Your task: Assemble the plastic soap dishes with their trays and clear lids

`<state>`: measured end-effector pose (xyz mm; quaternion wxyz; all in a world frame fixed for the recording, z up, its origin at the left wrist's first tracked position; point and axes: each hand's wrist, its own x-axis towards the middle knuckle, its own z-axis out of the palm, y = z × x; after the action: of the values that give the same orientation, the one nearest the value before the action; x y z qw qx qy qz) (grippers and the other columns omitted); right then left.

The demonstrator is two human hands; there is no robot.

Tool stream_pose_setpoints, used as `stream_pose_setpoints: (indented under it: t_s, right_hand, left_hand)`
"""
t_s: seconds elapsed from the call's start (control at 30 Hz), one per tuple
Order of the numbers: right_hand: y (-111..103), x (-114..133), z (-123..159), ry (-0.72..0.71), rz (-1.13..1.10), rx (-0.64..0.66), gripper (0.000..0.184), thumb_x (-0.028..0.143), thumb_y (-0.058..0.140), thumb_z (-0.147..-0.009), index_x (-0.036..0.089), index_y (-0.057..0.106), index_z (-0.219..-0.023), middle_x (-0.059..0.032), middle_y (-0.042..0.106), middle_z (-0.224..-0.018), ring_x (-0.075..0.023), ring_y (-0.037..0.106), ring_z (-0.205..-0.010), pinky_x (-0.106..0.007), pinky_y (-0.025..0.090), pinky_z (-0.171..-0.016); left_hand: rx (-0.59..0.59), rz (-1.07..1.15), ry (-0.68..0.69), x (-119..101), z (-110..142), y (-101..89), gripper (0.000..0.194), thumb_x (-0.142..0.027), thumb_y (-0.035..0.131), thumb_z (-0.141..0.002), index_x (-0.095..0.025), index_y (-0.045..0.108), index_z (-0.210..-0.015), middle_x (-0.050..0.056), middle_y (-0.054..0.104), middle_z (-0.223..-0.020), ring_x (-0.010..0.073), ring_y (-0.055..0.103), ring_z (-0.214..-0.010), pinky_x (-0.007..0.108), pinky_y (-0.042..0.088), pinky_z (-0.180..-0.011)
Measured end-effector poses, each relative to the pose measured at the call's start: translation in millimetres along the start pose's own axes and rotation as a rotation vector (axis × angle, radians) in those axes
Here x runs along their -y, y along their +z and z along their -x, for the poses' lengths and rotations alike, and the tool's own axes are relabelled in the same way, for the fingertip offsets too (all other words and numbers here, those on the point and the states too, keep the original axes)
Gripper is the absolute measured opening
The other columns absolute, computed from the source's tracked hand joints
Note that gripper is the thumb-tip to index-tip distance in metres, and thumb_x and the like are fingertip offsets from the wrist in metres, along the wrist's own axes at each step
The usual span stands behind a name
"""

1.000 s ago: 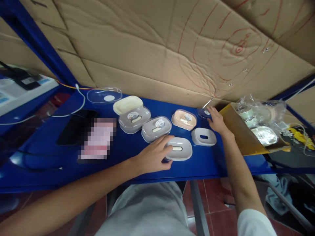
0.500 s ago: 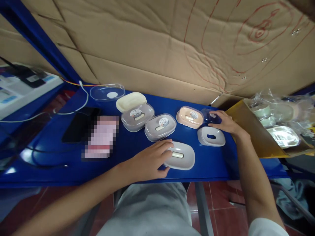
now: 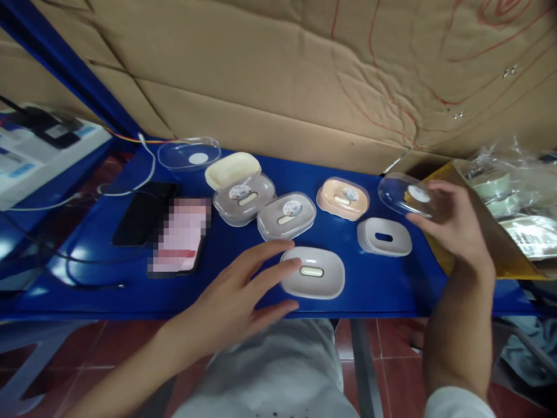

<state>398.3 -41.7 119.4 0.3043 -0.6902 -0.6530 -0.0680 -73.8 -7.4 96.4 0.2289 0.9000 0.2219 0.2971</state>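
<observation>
My right hand (image 3: 452, 223) grips a clear plastic lid (image 3: 398, 194) with a round label, raised at the right by the box. With fingers spread, my left hand (image 3: 248, 290) hovers at the left edge of a pale grey soap dish (image 3: 333, 278) that has a cream oval insert in its middle. Whether a fingertip touches the dish I cannot tell. Beyond it lie two lidded grey soap dishes (image 3: 300, 227) (image 3: 235, 212) and a lidded peach soap dish (image 3: 342, 191). A pale grey base with an oval slot (image 3: 402, 241) lies below the lid.
A cardboard box (image 3: 439, 249) of bagged dishes stands at the right. At the back left are a cream dish (image 3: 228, 168) and another clear lid (image 3: 174, 158). Two phones (image 3: 180, 238) (image 3: 139, 212) and cables lie at the left. Cardboard (image 3: 239, 81) walls the back.
My right hand has lifted the clear lid off the table and moved it right. My left hand has loosened from the grey dish, its fingers now spread. The view has shifted slightly.
</observation>
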Motion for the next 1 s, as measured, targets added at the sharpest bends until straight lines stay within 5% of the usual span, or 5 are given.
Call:
stream_pose_setpoints:
  t_s: [0.1,0.27,0.5,0.83,1.0]
  right_hand:
    - [-12,76,49,-0.140,-0.292,-0.018,0.071,0.058,0.093,-0.081,0.035,0.061,-0.140,-0.0173,0.061,-0.153,-0.0395,0.058,-0.146,-0.062,0.047,-0.121]
    - [26,155,104,-0.181,-0.335,0.251,0.063,0.055,0.084,-0.092,0.035,0.057,-0.145,-0.0125,0.058,-0.159,-0.0381,0.057,-0.148,-0.065,0.052,-0.118]
    - [60,162,121,-0.172,-0.273,0.267,0.073,0.055,0.079,-0.096,0.034,0.050,-0.160,-0.0151,0.054,-0.162,-0.0370,0.056,-0.149,-0.059,0.056,-0.116]
    - [74,165,131,-0.330,-0.100,0.245,0.060,0.041,0.074,-0.103,0.028,0.054,-0.157,-0.0161,0.061,-0.156,-0.0366,0.046,-0.159,-0.061,0.051,-0.119]
    - [72,161,133,-0.328,0.009,0.229,0.061,0.039,0.072,-0.104,0.028,0.050,-0.161,-0.0160,0.059,-0.161,-0.0366,0.046,-0.159,-0.060,0.049,-0.120]
  left_hand:
    - [-0.031,0.048,0.015,-7,-7,0.3,0.084,-0.043,0.081,-0.098,-0.048,0.033,-0.167,0.009,0.048,-0.169,0.0351,0.060,-0.147,0.056,0.062,-0.114]
    - [0.051,0.038,0.044,-3,-10,23.9,0.076,-0.047,0.078,-0.100,-0.041,0.041,-0.165,0.011,0.038,-0.176,0.0364,0.051,-0.156,0.058,0.055,-0.122]
    - [0.068,0.038,-0.036,16,12,36.0,0.058,-0.044,0.073,-0.104,-0.034,0.052,-0.157,0.010,0.049,-0.169,0.0320,0.055,-0.152,0.057,0.053,-0.124]
    - [0.104,0.082,-0.123,27,21,47.2,0.054,-0.044,0.069,-0.107,-0.032,0.051,-0.156,0.011,0.046,-0.172,0.0292,0.054,-0.155,0.051,0.054,-0.123]
    - [0.057,-0.066,-0.055,22,20,39.3,0.057,-0.044,0.064,-0.109,-0.027,0.046,-0.160,0.017,0.046,-0.171,0.0326,0.053,-0.155,0.051,0.057,-0.119]
